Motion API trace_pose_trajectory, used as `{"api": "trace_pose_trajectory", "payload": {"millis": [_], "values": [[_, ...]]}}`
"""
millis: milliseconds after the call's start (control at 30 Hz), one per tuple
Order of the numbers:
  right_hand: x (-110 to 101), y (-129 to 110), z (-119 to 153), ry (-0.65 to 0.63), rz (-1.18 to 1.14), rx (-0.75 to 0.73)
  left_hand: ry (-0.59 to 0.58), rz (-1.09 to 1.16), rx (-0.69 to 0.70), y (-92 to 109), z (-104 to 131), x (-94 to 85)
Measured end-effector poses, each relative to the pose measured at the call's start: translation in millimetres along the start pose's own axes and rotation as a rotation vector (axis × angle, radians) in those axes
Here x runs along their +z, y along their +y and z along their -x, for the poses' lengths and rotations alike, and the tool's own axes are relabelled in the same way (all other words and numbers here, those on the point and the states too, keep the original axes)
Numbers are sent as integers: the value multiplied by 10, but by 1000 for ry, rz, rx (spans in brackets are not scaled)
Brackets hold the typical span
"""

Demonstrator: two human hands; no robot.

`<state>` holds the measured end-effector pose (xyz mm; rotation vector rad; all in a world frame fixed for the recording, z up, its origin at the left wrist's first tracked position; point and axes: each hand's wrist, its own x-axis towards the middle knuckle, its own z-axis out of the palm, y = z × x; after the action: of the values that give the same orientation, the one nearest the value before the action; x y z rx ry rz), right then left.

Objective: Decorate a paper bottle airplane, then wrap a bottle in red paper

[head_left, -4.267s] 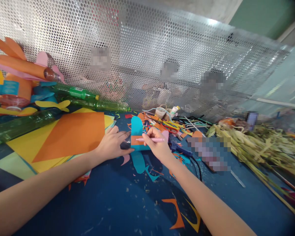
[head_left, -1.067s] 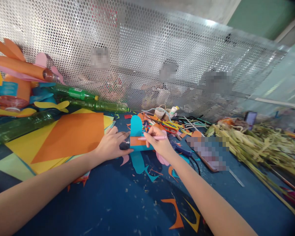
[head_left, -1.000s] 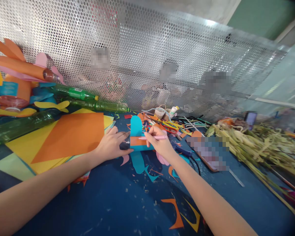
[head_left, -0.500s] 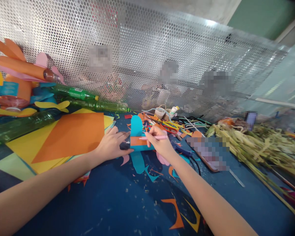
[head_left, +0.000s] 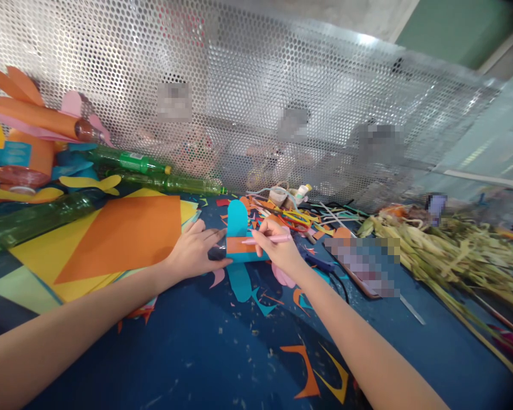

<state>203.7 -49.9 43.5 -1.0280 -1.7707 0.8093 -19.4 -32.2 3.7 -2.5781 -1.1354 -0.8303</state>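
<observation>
A small bottle (head_left: 217,250) lies on its side in front of me, wrapped in blue paper with an orange paper strip (head_left: 234,246) along it. Rounded blue paper flaps, an upper one (head_left: 237,217) and a lower one (head_left: 240,283), stick out on either side. My left hand (head_left: 193,250) is closed around the bottle's bare, dark-looking left end. Between the fingertips of my right hand (head_left: 279,246) is a pink pen (head_left: 249,241), its tip at the orange strip. That hand hides the bottle's right end; a pink paper piece (head_left: 283,277) shows below it.
Left are stacked coloured sheets (head_left: 123,239), green bottles (head_left: 132,161) and paper-covered bottle figures (head_left: 38,117). Paper scraps (head_left: 301,373) litter the blue table (head_left: 188,364). Rightward lie a blue-handled tool (head_left: 320,261), a phone-like object (head_left: 359,267) and dry husks (head_left: 444,245). Behind stands a perforated metal panel (head_left: 248,74).
</observation>
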Motion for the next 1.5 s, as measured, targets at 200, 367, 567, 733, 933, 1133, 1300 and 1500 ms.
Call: {"api": "trace_pose_trajectory", "payload": {"millis": [200, 367, 567, 733, 933, 1133, 1300, 1500], "values": [[9, 8, 5, 1, 27, -10, 5, 6, -9, 12, -3, -8], [21, -8, 5, 12, -21, -5, 10, 14, -11, -3, -3, 8], [29, -5, 7, 36, -66, 29, -27, 114, 15, -21, -19, -68], [17, -22, 11, 36, -40, 47, 62, 38, -199, -241, -100, -93], [4, -33, 11, 24, -38, 29, -89, -258, -386, -844, -16, 25], [4, -17, 8, 43, -40, 17, -122, -349, -506, -1022, 93, -69], [2, 31, -1, 53, -14, 2, -86, -265, -389, -773, -79, -145], [3, 67, 2, 62, 10, 0, -65, 397, -237, -203, -138, -104]]}}
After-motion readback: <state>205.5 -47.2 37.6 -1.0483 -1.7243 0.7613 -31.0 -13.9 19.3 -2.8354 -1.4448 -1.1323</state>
